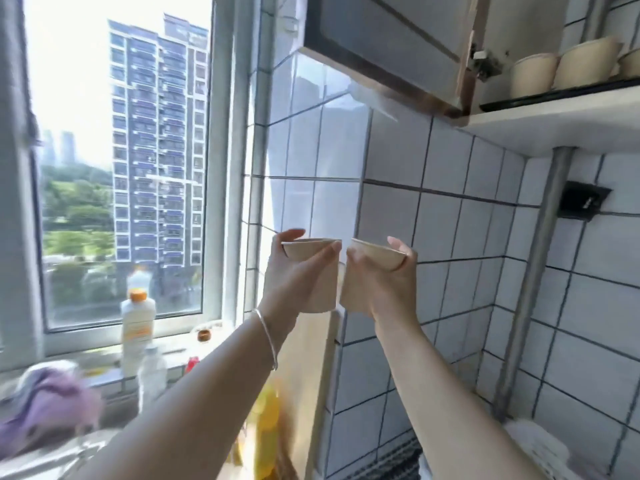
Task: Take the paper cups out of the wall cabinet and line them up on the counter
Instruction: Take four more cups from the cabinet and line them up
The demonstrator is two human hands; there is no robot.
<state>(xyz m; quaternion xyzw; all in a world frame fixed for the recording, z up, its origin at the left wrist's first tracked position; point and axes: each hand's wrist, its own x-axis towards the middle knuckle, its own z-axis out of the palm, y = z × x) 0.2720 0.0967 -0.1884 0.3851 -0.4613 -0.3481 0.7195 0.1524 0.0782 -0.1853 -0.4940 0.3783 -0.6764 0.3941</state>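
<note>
I hold two beige paper cups upright at mid-height in front of the tiled wall, almost touching each other. My left hand (294,271), with a silver bracelet on its wrist, is shut on the left cup (323,289). My right hand (384,282) is shut on the right cup (375,254). Up at the top right the wall cabinet (554,116) stands open with its door (391,39) swung to the left. Three more paper cups (585,62) stand in a row on its shelf. The counter is mostly hidden below my arms.
A window (121,168) fills the left. Bottles (136,327) and a purple cloth (48,403) sit by the sill. A wooden board (308,375) leans on the tiles. A metal pipe (533,282) runs down the right corner, with white dishes (536,445) below.
</note>
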